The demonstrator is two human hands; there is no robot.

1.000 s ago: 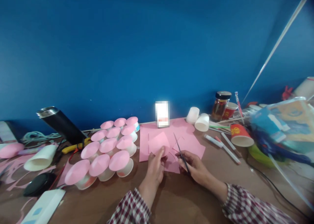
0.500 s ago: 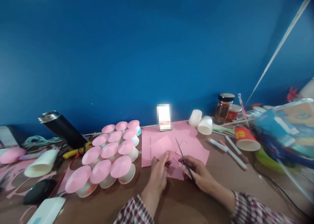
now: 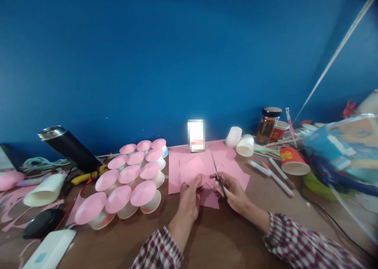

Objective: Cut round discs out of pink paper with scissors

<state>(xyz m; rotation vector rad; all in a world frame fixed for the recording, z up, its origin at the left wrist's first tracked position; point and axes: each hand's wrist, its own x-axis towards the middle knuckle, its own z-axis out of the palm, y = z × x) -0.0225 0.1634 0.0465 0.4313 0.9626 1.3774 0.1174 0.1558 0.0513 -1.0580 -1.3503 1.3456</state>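
Observation:
My left hand (image 3: 190, 198) pinches the near edge of a small pink paper piece (image 3: 193, 170), thumb on top. Close by on the right, my right hand (image 3: 232, 190) is closed round a pair of dark scissors (image 3: 219, 174), whose blades point away toward the wall. Beneath both hands lies a larger pink paper sheet (image 3: 174, 164), with cut scraps on it. Whether the scissor blades touch the held paper I cannot tell.
To the left stand several paper cups topped with pink paper cones (image 3: 128, 174). Behind them leans a black flask (image 3: 71, 149). White cups (image 3: 245, 145), markers (image 3: 273, 178), a lidded jar (image 3: 268, 125) and a tipped red cup (image 3: 293, 161) lie right, beside a plastic bag (image 3: 345, 151).
My right hand and the scissors have moved slightly left, closer to my left hand. My left hand still holds the paper; the whole view has shifted a little.

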